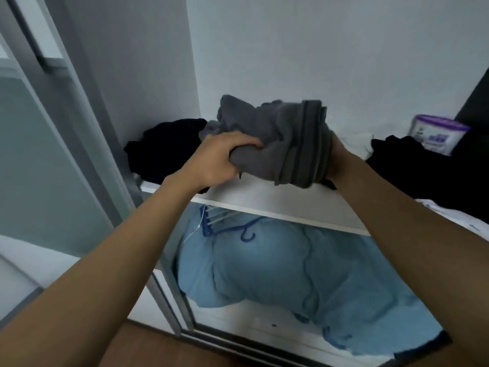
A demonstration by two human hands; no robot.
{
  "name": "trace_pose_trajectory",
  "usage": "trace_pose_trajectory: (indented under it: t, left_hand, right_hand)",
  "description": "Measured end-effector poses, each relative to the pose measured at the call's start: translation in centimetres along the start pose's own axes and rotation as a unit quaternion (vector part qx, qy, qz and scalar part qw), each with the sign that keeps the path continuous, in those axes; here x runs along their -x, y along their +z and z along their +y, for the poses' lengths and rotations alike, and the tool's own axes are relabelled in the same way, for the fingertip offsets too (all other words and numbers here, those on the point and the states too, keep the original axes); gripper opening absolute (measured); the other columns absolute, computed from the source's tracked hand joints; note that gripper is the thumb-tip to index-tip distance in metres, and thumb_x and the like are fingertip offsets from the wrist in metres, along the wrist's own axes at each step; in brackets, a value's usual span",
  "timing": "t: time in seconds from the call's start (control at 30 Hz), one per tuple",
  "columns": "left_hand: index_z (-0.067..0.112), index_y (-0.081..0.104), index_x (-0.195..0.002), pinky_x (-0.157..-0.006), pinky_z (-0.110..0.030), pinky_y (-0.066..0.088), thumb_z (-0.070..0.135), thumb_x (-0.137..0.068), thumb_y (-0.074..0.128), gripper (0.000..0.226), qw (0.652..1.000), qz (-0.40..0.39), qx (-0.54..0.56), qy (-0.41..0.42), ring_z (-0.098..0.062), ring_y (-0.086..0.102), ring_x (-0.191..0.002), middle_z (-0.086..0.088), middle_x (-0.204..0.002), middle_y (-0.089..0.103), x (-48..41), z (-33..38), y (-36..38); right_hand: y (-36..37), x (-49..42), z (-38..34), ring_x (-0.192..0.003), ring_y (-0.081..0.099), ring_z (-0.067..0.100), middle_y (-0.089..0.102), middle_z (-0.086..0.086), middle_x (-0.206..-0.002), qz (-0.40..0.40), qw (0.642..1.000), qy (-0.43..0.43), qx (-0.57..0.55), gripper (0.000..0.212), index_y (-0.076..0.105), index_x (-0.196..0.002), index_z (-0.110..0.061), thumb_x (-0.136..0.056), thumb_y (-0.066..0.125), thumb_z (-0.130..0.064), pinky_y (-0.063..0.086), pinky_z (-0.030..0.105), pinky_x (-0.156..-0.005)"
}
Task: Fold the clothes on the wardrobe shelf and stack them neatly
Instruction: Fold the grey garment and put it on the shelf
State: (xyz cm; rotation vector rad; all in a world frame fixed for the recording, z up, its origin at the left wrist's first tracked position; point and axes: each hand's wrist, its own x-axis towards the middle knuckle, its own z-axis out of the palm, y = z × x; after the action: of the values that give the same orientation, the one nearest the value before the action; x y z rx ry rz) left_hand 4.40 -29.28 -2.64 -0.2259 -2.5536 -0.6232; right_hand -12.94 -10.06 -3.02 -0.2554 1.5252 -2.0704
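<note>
Above the front edge of the wardrobe shelf [264,201], a grey garment [280,144] is held up off the board between both hands, bunched and not yet folded.

- Left hand [219,161]: fingers [246,142] curled tight into a fistful of the cloth at its left end, thumb side toward the camera.
- Right hand [336,157]: only its heel and wrist show. The cloth drapes over the rest, so I cannot tell how its fingers lie. It plainly bears the right end.
- Garment: soft knit, thick at the banded hem on the right, where darker stripes run. It sags and wrinkles between the hands. Looks light, limp and not slippery, and it will not hold any shape by itself.
- Handling, my judgement: a fistful grip only crumples it. Better to find two matching corners or the hem band, pinch each, and shake it flat before folding. The band is the firmest edge to take.
- Black pile [164,152] lies at the shelf's left back corner, unfolded. A second dark heap [412,170] lies to the right, and a purple-lidded tub [436,135] stands behind it.
- Bare shelf shows below the garment, which looks the likeliest spot to fold on.
- Below the shelf: a pale blue duvet [291,268] with a blue hanger [232,229] resting on top.
</note>
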Motion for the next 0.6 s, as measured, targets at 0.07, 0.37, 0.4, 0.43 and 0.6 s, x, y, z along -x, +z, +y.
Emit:
trace_pose_trajectory:
  t: [0.07,0.37,0.4,0.43,0.6]
  left_hand:
    - [0.019,0.06,-0.133,-0.106,-0.031,0.043,-0.002,-0.082,0.066,0.055,0.982,-0.106,0.023,-0.155,-0.02,0.057,-0.124,-0.004,-0.134,0.062,-0.2,-2.6,2.2]
    - [0.042,0.034,-0.148,-0.114,-0.059,0.012,0.069,-0.087,0.042,0.067,0.929,-0.09,-0.194,-0.301,-0.022,0.01,-0.152,0.009,-0.166,0.013,-6.5,-7.9,8.9]
    - [0.041,0.031,-0.151,-0.115,-0.059,0.012,0.07,-0.089,0.038,0.068,0.923,-0.101,-0.198,-0.313,-0.022,0.013,-0.152,0.007,-0.167,0.013,-7.0,-8.7,9.5]
    - [0.04,0.029,-0.152,-0.115,-0.059,0.011,0.071,-0.09,0.033,0.069,0.92,-0.111,-0.195,-0.32,-0.022,0.017,-0.152,0.005,-0.167,0.014,-7.4,-9.3,10.0]
    - [0.037,0.028,-0.153,-0.114,-0.059,0.011,0.071,-0.091,0.02,0.071,0.933,-0.116,-0.14,-0.31,-0.022,0.026,-0.148,0.005,-0.164,0.024,-9.1,-11.2,12.1]
  right_hand:
    - [-1.2,-1.9,1.3,-0.078,0.066,0.027,0.067,0.011,-0.095,0.035,0.992,0.1,0.068,0.037,0.063,-0.105,-0.012,-0.1,0.046,-0.045,0.055,0.033,-0.068]
    - [-1.3,-7.9,5.9,-0.139,0.037,0.035,0.024,0.015,-0.158,0.054,0.88,-0.044,0.47,0.091,0.013,-0.157,-0.012,-0.088,0.067,-0.038,0.034,0.043,-0.114]
    - [-1.5,-8.5,6.0,-0.14,0.035,0.037,0.021,0.016,-0.159,0.056,0.867,-0.053,0.493,0.087,0.012,-0.156,-0.012,-0.09,0.064,-0.035,0.034,0.045,-0.114]
    - [-1.7,-8.9,6.1,-0.139,0.036,0.039,0.021,0.017,-0.158,0.057,0.855,-0.059,0.513,0.081,0.013,-0.156,-0.013,-0.093,0.06,-0.032,0.034,0.047,-0.113]
    - [-2.4,-10.8,7.8,-0.134,0.039,0.041,0.038,0.02,-0.15,0.112,0.795,-0.048,0.594,0.054,0.031,-0.146,-0.007,-0.099,0.038,-0.033,0.032,0.053,-0.109]
